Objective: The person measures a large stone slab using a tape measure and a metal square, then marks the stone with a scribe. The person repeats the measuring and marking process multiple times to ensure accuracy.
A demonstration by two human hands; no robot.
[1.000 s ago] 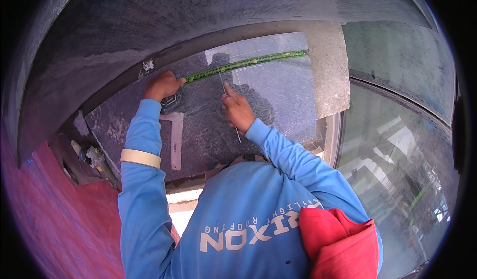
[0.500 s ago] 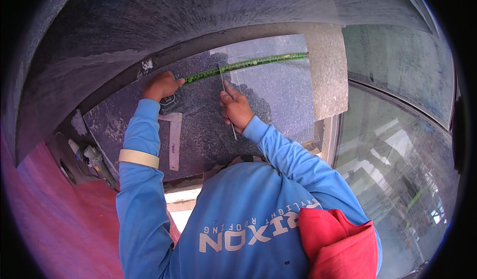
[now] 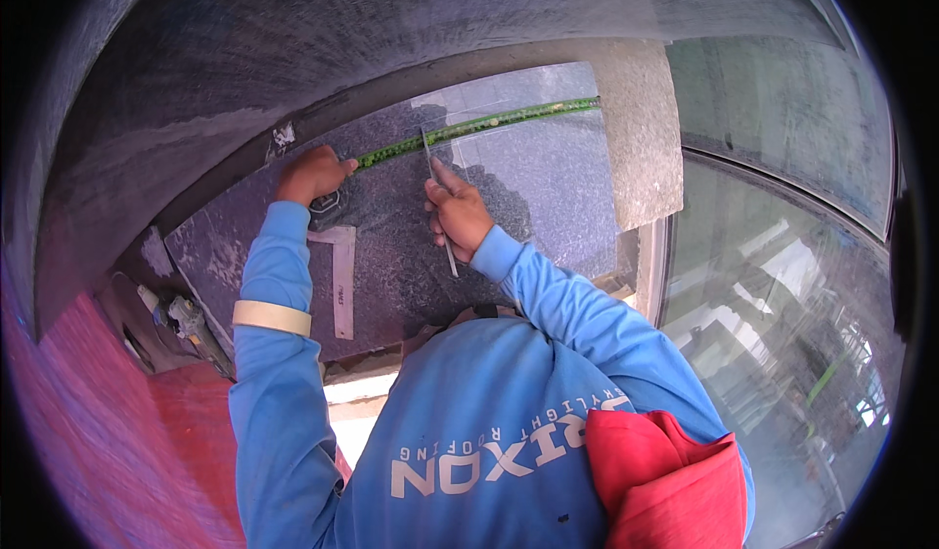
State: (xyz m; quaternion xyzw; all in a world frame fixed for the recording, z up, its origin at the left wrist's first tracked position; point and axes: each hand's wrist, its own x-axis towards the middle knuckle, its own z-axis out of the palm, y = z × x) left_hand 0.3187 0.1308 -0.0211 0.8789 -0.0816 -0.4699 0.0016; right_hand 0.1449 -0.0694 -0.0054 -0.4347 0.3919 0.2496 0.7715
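Across a dark grey stone slab (image 3: 381,256) lies a green tape measure blade (image 3: 469,129), pulled out to the slab's right edge. My left hand (image 3: 313,175) is closed around the tape's case (image 3: 323,202), mostly hidden under the palm, with the thumb at the blade. In my right hand (image 3: 460,219) is a thin, pale, pencil-like stick (image 3: 451,256). Its upper end crosses the green blade; the exact kind of tool cannot be made out. An L-shaped metal square (image 3: 342,280) rests on the slab just below my left hand.
An angle grinder (image 3: 191,324) lies left of the slab. Lighter stone (image 3: 646,138) shows beyond its right edge, beside a glass panel (image 3: 763,256). A dark wall (image 3: 440,21) curves along the far side. A cream tape roll (image 3: 272,316) circles my left sleeve.
The view has shifted slightly. Both hands keep their grips, and the tape blade, square and slab stay practically where they were.
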